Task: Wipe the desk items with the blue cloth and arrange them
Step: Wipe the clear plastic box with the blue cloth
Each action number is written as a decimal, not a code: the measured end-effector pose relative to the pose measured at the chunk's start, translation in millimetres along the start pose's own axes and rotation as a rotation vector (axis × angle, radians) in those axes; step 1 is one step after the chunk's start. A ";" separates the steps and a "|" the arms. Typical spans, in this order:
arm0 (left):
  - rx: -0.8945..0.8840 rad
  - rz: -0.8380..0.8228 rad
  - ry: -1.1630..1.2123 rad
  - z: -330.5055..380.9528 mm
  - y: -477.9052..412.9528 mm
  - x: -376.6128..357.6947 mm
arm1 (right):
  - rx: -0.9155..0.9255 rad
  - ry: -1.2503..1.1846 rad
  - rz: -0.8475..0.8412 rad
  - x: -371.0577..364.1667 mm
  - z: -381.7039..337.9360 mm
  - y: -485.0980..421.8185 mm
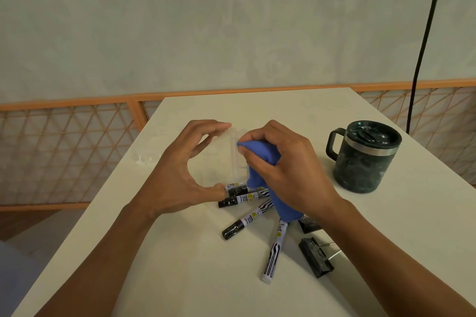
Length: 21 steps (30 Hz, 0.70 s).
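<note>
While right grip [280, 170] clamps bunched blue cloth [257, 152] against clear container [234, 157], left grip [180, 175] pinches container between thumb and fingertips, mid-surface [180, 265], just beyond markers [247, 221]. Best: firm left pinch, light strokes along each wall. Binder clips [315, 260], mug [360, 159] probably unwiped.

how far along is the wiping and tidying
Early; nothing looks finished. In hand: the left hand holds a clear box while the right hand presses the cloth to it. Left: the markers and clips lie scattered, and the mug stands apart to the right.
</note>
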<state>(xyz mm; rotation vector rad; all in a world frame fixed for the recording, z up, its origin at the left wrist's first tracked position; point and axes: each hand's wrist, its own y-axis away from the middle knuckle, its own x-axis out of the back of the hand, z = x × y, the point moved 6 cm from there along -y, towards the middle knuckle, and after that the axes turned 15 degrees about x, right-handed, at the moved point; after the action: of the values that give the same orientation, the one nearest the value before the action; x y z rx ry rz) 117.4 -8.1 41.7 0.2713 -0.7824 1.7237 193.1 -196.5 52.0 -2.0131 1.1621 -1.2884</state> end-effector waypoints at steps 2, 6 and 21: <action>0.003 -0.001 0.005 -1.5 -0.4 2.0 | -0.008 -0.028 -0.063 0.5 0.3 0.2; 0.022 -0.004 0.005 -5.6 -1.4 8.4 | -0.013 -0.025 -0.173 2.6 -0.5 2.9; 0.024 -0.022 0.002 -3.1 -1.6 5.5 | 0.092 0.243 0.048 0.8 -2.1 -2.6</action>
<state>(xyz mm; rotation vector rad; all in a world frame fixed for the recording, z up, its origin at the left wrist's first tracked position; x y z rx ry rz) 117.9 -1.7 43.0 0.2940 -0.7552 1.7133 192.4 -195.7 55.3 -1.7897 1.2251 -1.5655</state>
